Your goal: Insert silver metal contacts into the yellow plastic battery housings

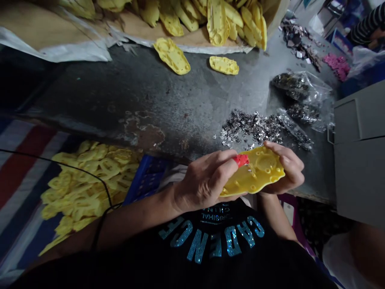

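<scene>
A yellow moulded plastic shell (240,180), its inner side with pegs and a round ring facing up, is held tilted in front of my chest. My left hand (204,178) is closed on its left end, and a finger with a red wrap (241,160) at the tip presses on the inner face. A tiny shiny bit shows beside that fingertip; I cannot make out its shape. My right hand (285,166) grips the shell's right end from behind and below, its fingers partly hidden. Just beyond lies a pile of small metal clips (255,126) on the dark table.
Two yellow shells (172,56) (224,65) lie near a heap of them (218,24) on brown sacking. More yellow parts (90,180) fill the left, beside a blue crate (146,178). Plastic bags of metal parts (303,94), a white cabinet (359,144) and another person's striped sleeve (368,26) are at right.
</scene>
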### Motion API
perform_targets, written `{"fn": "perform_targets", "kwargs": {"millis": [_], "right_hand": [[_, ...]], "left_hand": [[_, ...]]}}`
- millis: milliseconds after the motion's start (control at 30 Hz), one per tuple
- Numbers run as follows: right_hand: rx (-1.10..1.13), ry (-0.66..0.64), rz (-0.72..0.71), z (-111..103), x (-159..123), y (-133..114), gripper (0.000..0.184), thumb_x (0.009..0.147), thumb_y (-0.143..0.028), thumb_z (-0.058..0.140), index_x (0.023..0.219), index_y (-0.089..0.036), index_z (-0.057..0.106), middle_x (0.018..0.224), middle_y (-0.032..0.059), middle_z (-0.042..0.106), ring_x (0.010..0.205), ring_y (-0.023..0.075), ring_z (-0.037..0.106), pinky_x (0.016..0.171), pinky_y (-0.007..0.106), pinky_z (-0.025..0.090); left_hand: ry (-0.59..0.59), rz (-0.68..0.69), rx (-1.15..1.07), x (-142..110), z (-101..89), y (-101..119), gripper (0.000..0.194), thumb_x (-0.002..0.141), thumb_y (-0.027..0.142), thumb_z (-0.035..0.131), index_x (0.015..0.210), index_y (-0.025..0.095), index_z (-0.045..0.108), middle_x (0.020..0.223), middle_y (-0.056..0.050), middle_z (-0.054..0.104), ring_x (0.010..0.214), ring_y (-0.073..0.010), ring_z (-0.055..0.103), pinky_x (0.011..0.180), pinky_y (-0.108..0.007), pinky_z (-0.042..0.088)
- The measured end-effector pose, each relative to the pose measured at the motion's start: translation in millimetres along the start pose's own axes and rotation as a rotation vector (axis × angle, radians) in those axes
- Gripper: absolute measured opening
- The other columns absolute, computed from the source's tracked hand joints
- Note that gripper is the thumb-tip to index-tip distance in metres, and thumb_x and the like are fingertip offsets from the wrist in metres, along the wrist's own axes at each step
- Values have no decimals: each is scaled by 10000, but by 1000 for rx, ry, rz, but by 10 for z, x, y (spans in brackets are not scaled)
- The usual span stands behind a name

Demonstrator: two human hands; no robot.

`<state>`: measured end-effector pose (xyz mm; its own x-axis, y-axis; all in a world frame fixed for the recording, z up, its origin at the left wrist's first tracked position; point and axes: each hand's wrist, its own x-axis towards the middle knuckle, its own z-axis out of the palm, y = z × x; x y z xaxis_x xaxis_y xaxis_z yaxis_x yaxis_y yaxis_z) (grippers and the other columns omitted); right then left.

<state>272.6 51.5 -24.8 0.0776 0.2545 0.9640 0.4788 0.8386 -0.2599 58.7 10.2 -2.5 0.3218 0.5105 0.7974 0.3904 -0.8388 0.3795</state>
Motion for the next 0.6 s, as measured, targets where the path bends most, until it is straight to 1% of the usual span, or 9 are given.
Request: {"fn": "perform_targets", "kwargs": {"millis": [67,167,267,333,367,400,467,533,600], "right_hand": [[24,-18,-9,74,24,-23,395,1124,-336,586,1496,-376,712,1082,41,686,948,243,785,783,479,744],[68,-161,6,133,56,-128,504,1085,-483,691,1576,-379,648,1128,61,700,996,279,786,777,505,743],[82,-504,104,196,189,-184,770,1013,-497,820,1699,-379,491,1292,100,745,1151,313,776,886,522,732],[79,-773,174,287,350,-9,819,1012,-467,833,1721,-379,433,1401,113,763,1236,319,760,968,523,710],[73,-891,209,359,447,176,809,1010,-481,835,1709,-363,445,1451,121,756,1250,319,757,994,521,700],[36,-949,229,451,547,424,721,1015,-476,829,1652,-349,519,1450,117,758,1229,312,760,1011,518,688],[-123,-985,243,698,728,1059,557,984,-491,857,1479,-311,677,1419,125,755,1229,327,741,1018,532,667],[-238,-1010,297,1010,843,1735,457,948,-484,891,1328,-273,750,1329,133,764,1200,331,731,1070,571,632],[-269,-1015,317,1343,876,2287,440,931,-530,898,1233,-234,775,1242,133,769,1191,324,713,1131,604,582]], "left_hand": [[-24,-8,58,-8,-31,-10,451,1137,476,612,1434,140,573,1258,-168,792,1104,-254,833,934,-354,738],[-39,-32,66,-61,-114,-66,354,1133,410,624,1385,162,605,1223,-139,808,1044,-235,842,902,-333,734],[-14,-214,-46,-268,-294,-210,310,1086,358,700,1339,205,605,1261,-125,812,1034,-213,854,848,-274,718],[12,-387,-115,-542,-506,-320,281,1046,284,726,1296,227,611,1280,-110,813,1033,-201,856,825,-249,707],[42,-433,-116,-722,-644,-363,258,1021,255,733,1254,233,625,1283,-112,817,1059,-219,857,837,-267,713],[48,-526,-94,-924,-798,-392,240,1001,218,733,1219,253,640,1308,-93,820,1133,-241,848,915,-316,720],[78,-593,-22,-1362,-1131,-402,244,937,228,748,1164,292,685,1272,-45,846,1099,-281,855,924,-408,736],[-24,-759,119,-1772,-1441,-374,194,894,331,761,1083,372,762,1254,24,854,1024,-311,863,768,-440,742],[107,-898,264,-2071,-1673,-364,325,804,355,815,1112,443,760,1204,54,863,1037,-371,853,722,-515,727]]}}
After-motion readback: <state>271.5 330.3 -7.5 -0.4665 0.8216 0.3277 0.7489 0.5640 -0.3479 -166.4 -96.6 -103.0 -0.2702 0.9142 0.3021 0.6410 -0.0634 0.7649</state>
